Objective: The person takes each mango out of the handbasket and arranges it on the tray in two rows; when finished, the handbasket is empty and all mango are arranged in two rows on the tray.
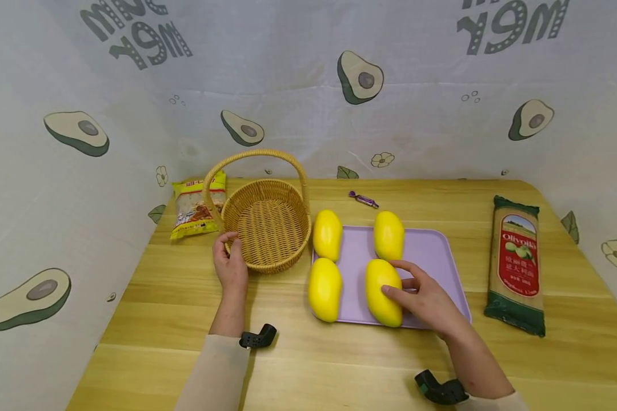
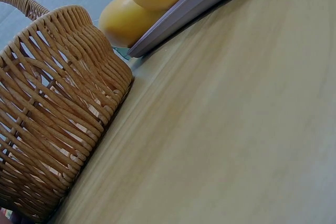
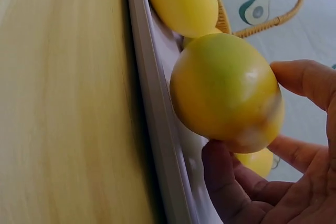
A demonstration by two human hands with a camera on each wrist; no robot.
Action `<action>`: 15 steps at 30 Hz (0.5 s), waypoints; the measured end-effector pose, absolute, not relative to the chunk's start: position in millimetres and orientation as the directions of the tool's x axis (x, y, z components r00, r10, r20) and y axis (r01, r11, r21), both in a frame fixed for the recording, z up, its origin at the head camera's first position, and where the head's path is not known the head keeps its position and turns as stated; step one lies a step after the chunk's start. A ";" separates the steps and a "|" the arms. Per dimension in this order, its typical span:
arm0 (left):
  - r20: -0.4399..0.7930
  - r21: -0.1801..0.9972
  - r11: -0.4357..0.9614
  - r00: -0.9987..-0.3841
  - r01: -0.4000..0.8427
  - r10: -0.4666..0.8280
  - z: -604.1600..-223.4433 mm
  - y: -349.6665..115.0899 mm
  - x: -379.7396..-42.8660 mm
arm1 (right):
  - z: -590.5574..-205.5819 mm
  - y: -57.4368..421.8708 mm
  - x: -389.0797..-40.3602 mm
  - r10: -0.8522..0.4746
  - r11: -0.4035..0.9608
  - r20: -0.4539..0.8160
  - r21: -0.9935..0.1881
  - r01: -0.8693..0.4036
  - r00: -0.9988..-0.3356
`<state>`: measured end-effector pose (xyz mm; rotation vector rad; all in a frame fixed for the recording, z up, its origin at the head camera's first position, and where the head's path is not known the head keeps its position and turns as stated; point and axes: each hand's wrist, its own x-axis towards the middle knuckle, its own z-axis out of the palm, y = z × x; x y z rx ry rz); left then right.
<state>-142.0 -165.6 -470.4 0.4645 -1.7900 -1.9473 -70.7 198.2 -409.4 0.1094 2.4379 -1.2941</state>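
Observation:
In the head view my left hand [image 1: 231, 264] grips the near left rim of a wicker basket [image 1: 267, 265], which has a tall arched handle and nothing inside. My right hand [image 1: 428, 297] holds a yellow mango [image 1: 383, 292] between thumb and fingers, at the front of a lilac tray [image 1: 432, 257]. The right wrist view shows the same mango [image 3: 226, 90] with its greenish end toward the camera. Behind it on the tray lies another mango [image 1: 389, 234]. Two more, a rear mango [image 1: 327, 234] and a front mango [image 1: 325, 290], lie along the tray's left side.
A yellow snack packet [image 1: 195, 208] lies behind and left of the basket. A purple wrapped candy [image 1: 364, 200] is beyond the tray. To the right lies a green-and-red pasta packet [image 1: 516, 265]. An avocado-print cloth [image 1: 298, 85] hangs around the wooden table [image 1: 313, 365].

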 end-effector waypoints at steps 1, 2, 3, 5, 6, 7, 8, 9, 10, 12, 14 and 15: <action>0.056 0.993 -0.055 -0.840 0.102 -0.539 -469.9 -165.5 -141.8 | -409.7 199.1 -71.1 -0.111 0.571 -0.362 -0.785 0.239 -0.925; 0.057 0.993 -0.056 -0.841 0.103 -0.538 -469.7 -165.4 -141.4 | -409.7 199.5 -71.3 -0.114 0.565 -0.363 -0.789 0.241 -0.925; 0.058 0.993 -0.055 -0.842 0.103 -0.537 -469.3 -165.3 -141.0 | -409.9 200.1 -71.4 -0.116 0.558 -0.367 -0.793 0.245 -0.923; 0.060 0.993 -0.051 -0.843 0.103 -0.535 -468.5 -165.1 -140.3 | -410.8 201.0 -71.7 -0.114 0.555 -0.378 -0.791 0.257 -0.919; 0.061 0.994 -0.048 -0.843 0.103 -0.534 -468.1 -165.0 -140.0 | -411.3 201.5 -71.8 -0.113 0.553 -0.382 -0.791 0.261 -0.917; 0.062 0.994 -0.046 -0.844 0.102 -0.533 -467.8 -164.9 -139.7 | -411.8 202.2 -71.9 -0.116 0.550 -0.385 -0.793 0.264 -0.915; 0.061 0.994 -0.045 -0.844 0.101 -0.533 -467.7 -164.8 -139.6 | -411.9 202.8 -72.0 -0.115 0.550 -0.388 -0.792 0.267 -0.914; 0.061 0.994 -0.044 -0.844 0.099 -0.533 -467.5 -164.7 -139.5 | -412.1 203.6 -72.2 -0.115 0.553 -0.390 -0.789 0.267 -0.914; 0.059 0.994 -0.043 -0.844 0.097 -0.533 -467.4 -164.7 -139.4 | -412.1 204.3 -72.2 -0.116 0.557 -0.388 -0.788 0.264 -0.914; 0.055 0.995 -0.045 -0.844 0.094 -0.533 -467.4 -164.7 -139.4 | -411.7 205.6 -72.3 -0.118 0.562 -0.386 -0.786 0.259 -0.915; 0.051 0.995 -0.048 -0.844 0.090 -0.534 -467.7 -164.8 -139.6 | -410.9 206.5 -72.5 -0.121 0.558 -0.389 -0.787 0.261 -0.913; 0.048 0.995 -0.048 -0.844 0.088 -0.535 -467.9 -164.8 -139.6 | -410.7 207.0 -72.6 -0.124 0.556 -0.390 -0.789 0.262 -0.913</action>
